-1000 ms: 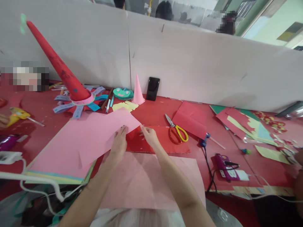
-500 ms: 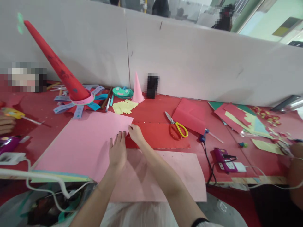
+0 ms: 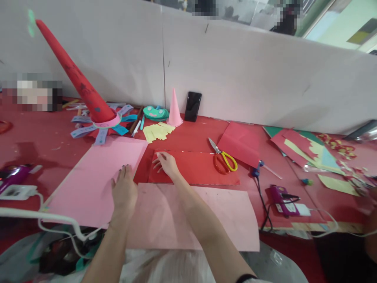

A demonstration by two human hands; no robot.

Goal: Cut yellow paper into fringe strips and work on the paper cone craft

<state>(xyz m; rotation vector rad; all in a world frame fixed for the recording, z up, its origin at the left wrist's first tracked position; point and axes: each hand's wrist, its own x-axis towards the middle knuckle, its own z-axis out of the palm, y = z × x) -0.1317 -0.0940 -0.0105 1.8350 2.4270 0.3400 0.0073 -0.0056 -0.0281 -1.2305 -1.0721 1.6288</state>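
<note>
My left hand (image 3: 124,189) lies flat, fingers stretched out, on a large pink paper sheet (image 3: 88,184) at the left of the table. My right hand (image 3: 166,163) hovers over or rests on a red paper strip (image 3: 197,169) in the middle; its fingers are loosely apart and hold nothing. Below both hands a paler pink sheet (image 3: 218,220) lies along the table's front edge, partly under my forearms. Scissors (image 3: 221,157) with one red and one yellow handle lie across the right part of the red strip.
Behind stand a tall red paper cone (image 3: 79,82) with blue and purple strips, a small pink cone (image 3: 174,110) and a phone (image 3: 193,106) against the partition. Yellow paper pieces (image 3: 156,132) lie nearby. Purple devices with cables (image 3: 282,201) sit on both sides.
My right hand has let go of the pink sheet's corner and opened. The sheet's right edge and my left hand are farther left. A co-worker's hand with a yellow-handled tool has left view.
</note>
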